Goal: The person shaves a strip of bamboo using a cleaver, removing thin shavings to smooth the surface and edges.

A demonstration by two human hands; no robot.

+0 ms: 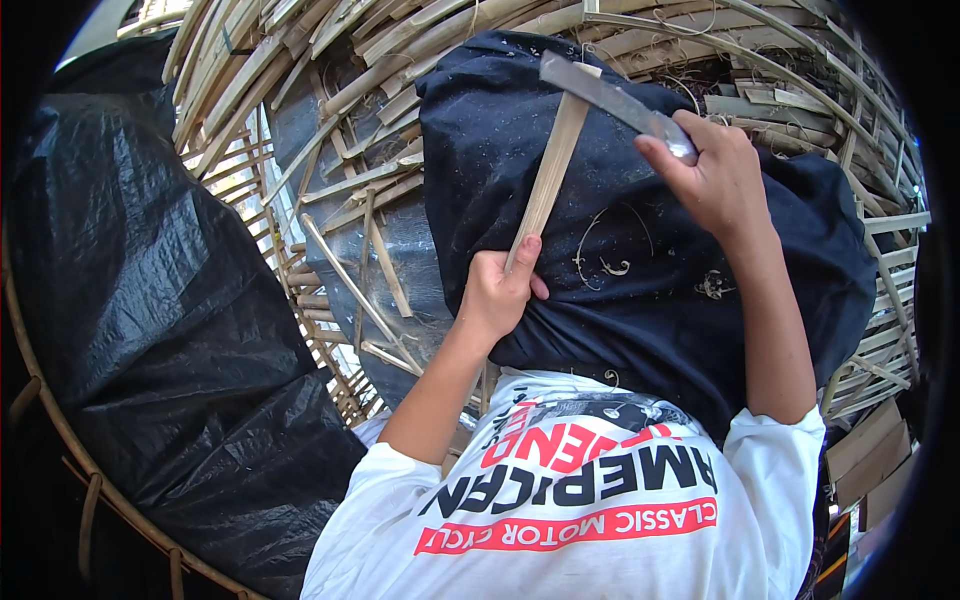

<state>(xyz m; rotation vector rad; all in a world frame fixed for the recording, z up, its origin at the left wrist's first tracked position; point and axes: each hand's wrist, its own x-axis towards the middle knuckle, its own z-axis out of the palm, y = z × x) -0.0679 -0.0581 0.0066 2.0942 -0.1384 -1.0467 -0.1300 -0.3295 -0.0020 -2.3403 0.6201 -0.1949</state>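
Note:
My left hand (501, 290) is closed round the lower end of a flat bamboo strip (552, 175), its thumb lying along the strip. The strip slants up and to the right above my lap. In my right hand (715, 172) is a knife (615, 100) with a broad grey blade; the fingers hide most of its grip. Its blade crosses the strip near the far end; whether it touches the strip I cannot tell. Under both hands a dark cloth (640, 290) covers my lap, with thin curled shavings (612, 268) scattered on it.
Many split bamboo strips (440, 40) are heaped at the far side. Several loose sticks (345, 265) lie left of my lap. A black plastic sheet (150, 320) spreads over the left side, edged by a curved pole (75, 455). Bamboo slats (885, 335) and brown cardboard-like pieces (870, 455) are at the right.

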